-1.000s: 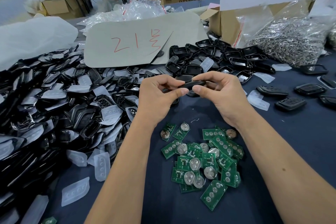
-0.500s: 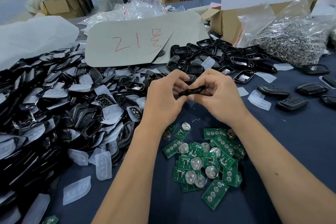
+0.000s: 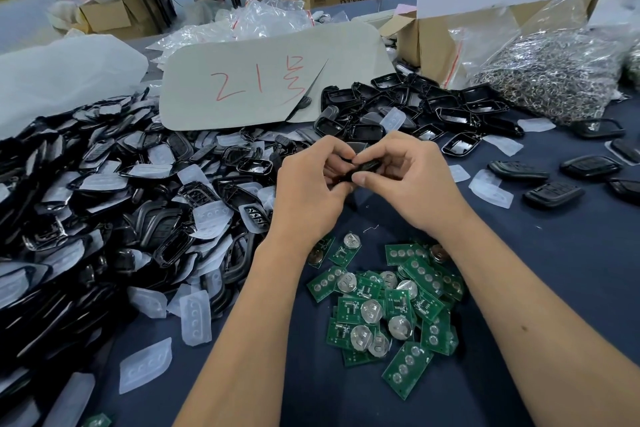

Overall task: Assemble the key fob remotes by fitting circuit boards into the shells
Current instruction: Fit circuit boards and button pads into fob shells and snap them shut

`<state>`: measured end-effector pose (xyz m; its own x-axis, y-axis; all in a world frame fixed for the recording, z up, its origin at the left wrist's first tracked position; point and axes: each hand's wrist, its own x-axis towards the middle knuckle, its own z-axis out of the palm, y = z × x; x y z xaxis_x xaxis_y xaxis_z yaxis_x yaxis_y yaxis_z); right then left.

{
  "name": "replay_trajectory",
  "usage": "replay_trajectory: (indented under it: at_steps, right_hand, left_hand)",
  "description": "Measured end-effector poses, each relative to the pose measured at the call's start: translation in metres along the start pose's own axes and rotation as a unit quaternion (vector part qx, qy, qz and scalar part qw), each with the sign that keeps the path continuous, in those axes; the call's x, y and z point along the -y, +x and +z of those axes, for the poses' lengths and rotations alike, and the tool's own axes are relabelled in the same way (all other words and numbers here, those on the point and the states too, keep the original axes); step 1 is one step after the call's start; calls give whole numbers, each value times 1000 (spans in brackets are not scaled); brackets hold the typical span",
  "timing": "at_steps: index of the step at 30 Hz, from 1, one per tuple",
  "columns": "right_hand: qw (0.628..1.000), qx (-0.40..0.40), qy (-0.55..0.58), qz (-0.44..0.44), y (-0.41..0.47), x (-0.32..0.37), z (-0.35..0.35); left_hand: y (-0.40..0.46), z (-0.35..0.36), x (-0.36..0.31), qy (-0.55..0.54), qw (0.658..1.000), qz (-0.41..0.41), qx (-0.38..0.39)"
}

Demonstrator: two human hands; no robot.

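Note:
My left hand point(image 3: 308, 194) and my right hand point(image 3: 412, 180) meet above the dark blue table point(image 3: 554, 270), both pinching one black key fob shell point(image 3: 365, 168) between fingers and thumbs. Most of the shell is hidden by my fingers. Below my hands lies a heap of green circuit boards point(image 3: 388, 308) with round coin cells. A large pile of black shell halves and clear rubber button pads point(image 3: 114, 204) fills the left side. More open black shells point(image 3: 426, 107) lie behind my hands.
Closed black fobs point(image 3: 554, 194) lie on the right of the table. A grey card with red writing point(image 3: 263, 80) leans at the back. A bag of metal key rings point(image 3: 554, 73) and a cardboard box point(image 3: 433, 45) stand at back right.
My hands have drawn closer together around the black shell and shifted slightly; the shell has tilted and is more covered by my fingers than a second ago.

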<state>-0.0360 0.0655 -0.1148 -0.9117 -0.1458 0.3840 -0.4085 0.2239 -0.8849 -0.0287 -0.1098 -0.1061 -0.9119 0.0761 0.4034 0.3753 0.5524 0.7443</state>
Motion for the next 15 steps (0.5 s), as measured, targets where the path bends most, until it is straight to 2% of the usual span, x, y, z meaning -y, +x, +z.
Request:
replay_trajectory:
  at_steps: [5,8,10,12,15]
  right_hand:
    - [997,-25,73,28,0,-3,1]
    - [993,-51,97,46,1,-4,1]
    - [990,-60,106,64,2,-4,1]
    - [987,-56,122,89,3,-5,3]
    - [986,-41,122,109,2,-3,7]
  left_hand:
    - [0,1,-4,-42,999,-21,1]
    - [1,0,-7,-98,993,-64,-19]
    - [1,-3,-10,-237,963,-126,-9]
    - [1,-5,-11,-379,906,-188,14]
    - [1,-6,-10,-455,861,-226,28]
